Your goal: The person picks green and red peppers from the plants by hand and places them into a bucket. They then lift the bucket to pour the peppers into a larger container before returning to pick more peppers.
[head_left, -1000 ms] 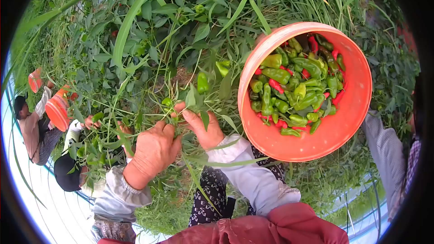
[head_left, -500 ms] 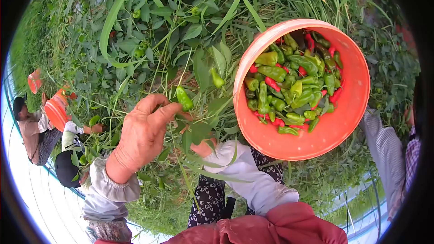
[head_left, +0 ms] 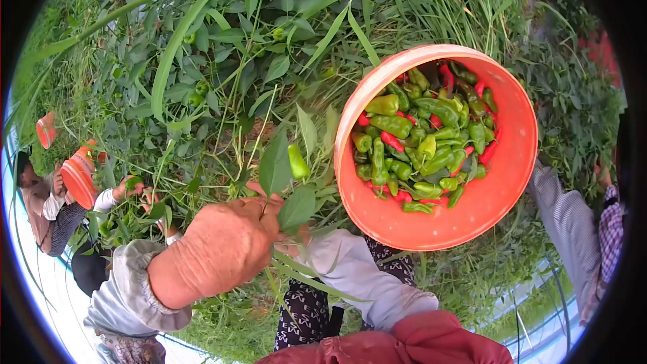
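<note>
We have our left hand (head_left: 219, 246) closed into a loose fist around stems and leaves of the plant (head_left: 222, 94), knuckles toward the camera, so the fingers are curled out of sight and we cannot see exactly what they pinch. Our right hand (head_left: 296, 237) is almost wholly hidden behind a leaf and the left hand; only a bit of it shows above the pale sleeve (head_left: 357, 276), and we cannot tell whether it grips anything.

The pepper (head_left: 297, 161) hangs green and free just above and to the right of our left knuckles, near but apart from them, with a broad leaf beside it. It lies outside the grip, between our fist and the bucket (head_left: 431, 229), whose rim is close on the right and which already holds many green and red peppers.

What may go wrong, as we judge it: with the fist clamped on stems, a hard pull could tear a branch or strip leaves instead of freeing the fruit. The pepper could also swing away behind the leaf, or drop into the weeds short of the bucket rim. Other people work at the left and right edges, well apart from our hands.
</note>
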Action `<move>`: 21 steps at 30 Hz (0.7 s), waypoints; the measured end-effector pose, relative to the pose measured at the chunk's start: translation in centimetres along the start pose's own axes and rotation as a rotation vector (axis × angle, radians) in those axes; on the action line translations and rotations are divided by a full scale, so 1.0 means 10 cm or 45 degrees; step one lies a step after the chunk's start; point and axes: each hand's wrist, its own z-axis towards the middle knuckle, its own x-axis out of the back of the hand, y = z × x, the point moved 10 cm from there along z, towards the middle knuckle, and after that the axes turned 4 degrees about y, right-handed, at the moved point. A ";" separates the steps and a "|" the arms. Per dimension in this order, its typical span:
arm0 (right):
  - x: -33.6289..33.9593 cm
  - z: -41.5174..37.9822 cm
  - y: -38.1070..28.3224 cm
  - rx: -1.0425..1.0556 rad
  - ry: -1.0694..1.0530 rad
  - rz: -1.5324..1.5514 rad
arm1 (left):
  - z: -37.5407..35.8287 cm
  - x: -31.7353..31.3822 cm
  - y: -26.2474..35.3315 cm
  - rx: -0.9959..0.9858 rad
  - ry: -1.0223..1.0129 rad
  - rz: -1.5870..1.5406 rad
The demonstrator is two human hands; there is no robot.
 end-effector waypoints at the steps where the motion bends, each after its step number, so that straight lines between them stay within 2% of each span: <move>1: 0.12 -0.03 0.07 -0.006 -0.001 -0.003 | -0.02 0.02 0.03 0.005 0.005 0.000; 3: 0.36 -0.07 -0.01 0.167 0.463 -0.486 | -0.05 -0.04 0.12 -0.027 -0.098 -0.077; 4: 0.33 -0.09 -0.06 0.168 0.464 -0.493 | -0.03 -0.05 0.14 0.012 -0.151 0.066; 5: 0.10 -0.11 -0.22 0.310 0.351 -1.467 | -0.02 0.02 0.12 0.007 -0.146 0.066; 6: -0.12 -0.13 -0.19 0.437 0.183 -2.433 | -0.05 -0.08 0.19 -0.023 -0.420 -0.447; 7: -0.05 -0.17 -0.18 0.434 0.187 -2.433 | -0.15 -0.11 0.35 -0.052 -0.693 -0.964; 9: 0.11 -0.16 -0.30 0.346 0.434 -1.863 | -0.07 0.05 0.46 -0.123 -0.642 -1.026; 10: -0.06 -0.17 -0.23 0.311 0.152 -2.352 | 0.11 0.21 0.33 -0.094 -0.279 -0.920; 11: -0.05 -0.16 -0.22 0.306 0.146 -2.351 | 0.22 0.42 0.25 -0.063 0.082 -0.801; 13: -0.04 -0.15 -0.21 0.294 0.160 -2.404 | 0.49 0.38 0.43 0.066 0.017 -1.196; 15: -0.03 -0.14 -0.19 0.286 0.167 -2.453 | 0.72 0.44 0.77 -0.204 0.483 -1.293; 16: -0.02 -0.13 -0.17 0.278 0.161 -2.478 | 0.84 0.36 0.83 -0.195 0.496 -1.279; 18: 0.00 -0.12 -0.13 0.259 0.151 -2.524 | 0.85 0.51 0.82 -0.267 0.879 -1.020; 19: 0.01 -0.11 -0.12 0.254 0.158 -2.541 | 0.86 0.51 0.73 -0.259 0.877 -1.011; 21: 0.03 -0.10 -0.09 0.236 0.178 -2.547 | 0.84 0.41 0.53 -0.319 0.685 -0.948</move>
